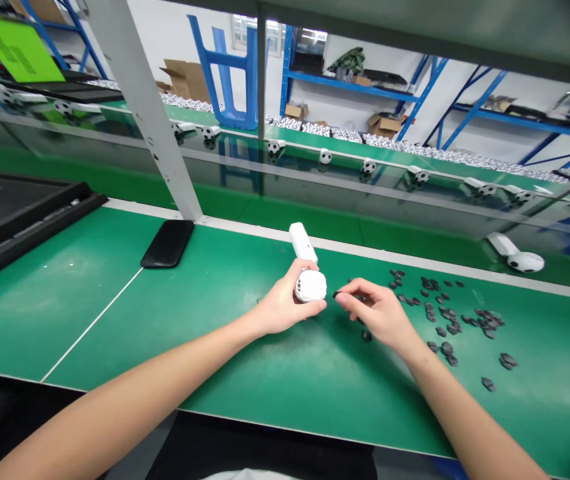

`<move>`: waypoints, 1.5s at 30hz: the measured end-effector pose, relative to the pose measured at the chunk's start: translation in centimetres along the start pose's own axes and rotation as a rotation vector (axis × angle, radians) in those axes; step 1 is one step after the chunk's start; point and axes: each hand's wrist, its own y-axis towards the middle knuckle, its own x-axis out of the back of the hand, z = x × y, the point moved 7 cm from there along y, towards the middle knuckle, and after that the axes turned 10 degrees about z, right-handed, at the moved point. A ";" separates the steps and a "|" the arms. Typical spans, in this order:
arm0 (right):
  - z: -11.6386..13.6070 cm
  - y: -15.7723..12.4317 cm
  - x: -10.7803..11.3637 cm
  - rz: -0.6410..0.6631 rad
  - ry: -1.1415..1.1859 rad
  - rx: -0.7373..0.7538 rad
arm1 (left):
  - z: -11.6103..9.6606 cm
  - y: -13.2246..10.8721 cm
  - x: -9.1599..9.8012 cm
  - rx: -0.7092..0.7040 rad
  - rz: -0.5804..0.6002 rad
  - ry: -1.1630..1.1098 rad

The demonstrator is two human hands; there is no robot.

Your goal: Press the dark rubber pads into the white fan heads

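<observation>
My left hand [287,300] is closed around the round head of a white plastic device [311,285]. Its white bar-shaped handle [303,242] points away from me, and small square openings show on the left of the head. Just to the right, my right hand [372,308] pinches a small black piece [337,294] between thumb and forefinger, a little apart from the device. Loose black pieces [447,313] lie scattered on the green table [245,373] beyond and to the right of that hand.
A black phone [168,244] lies to the left, near a metal post [149,113]. Past the table's white edge runs a green conveyor [235,212] carrying a white device with a football-patterned head [525,261]. Similar ones line the far side, with a blue stool [235,120] behind.
</observation>
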 end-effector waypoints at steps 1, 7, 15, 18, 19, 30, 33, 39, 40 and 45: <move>0.1 -0.1 -0.5 0.004 0.074 -0.011 | -0.1 -0.1 -0.1 -0.005 0.016 0.082; 0.1 -0.3 -2.3 0.054 0.177 -0.050 | -0.9 -0.5 -0.6 -0.052 0.061 0.411; 0.5 -0.7 -2.6 -0.006 0.086 -0.031 | -1.3 -0.7 -1.1 -0.021 0.016 0.435; 0.6 -0.8 -2.9 -0.005 0.067 -0.037 | -1.4 -0.9 -1.0 -0.019 -0.019 0.433; 0.6 -0.8 -2.9 -0.004 0.061 -0.044 | -1.5 -0.9 -1.1 -0.023 -0.013 0.435; -0.1 0.1 0.0 0.100 -0.125 0.069 | -1.5 -0.6 -0.6 -0.032 -0.027 0.331; -2.0 0.4 3.9 -0.087 -0.393 0.004 | -1.3 -1.0 0.4 0.025 -0.096 0.261; -4.8 1.1 5.2 -0.089 -0.716 -0.079 | -1.8 -1.3 1.4 0.041 -0.031 0.140; -4.7 1.2 4.9 -0.092 -0.743 -0.066 | -2.0 -1.3 1.3 0.029 -0.009 0.196; -3.3 1.3 4.4 -0.154 -0.621 0.026 | -3.1 -1.3 -0.1 -0.067 0.148 0.470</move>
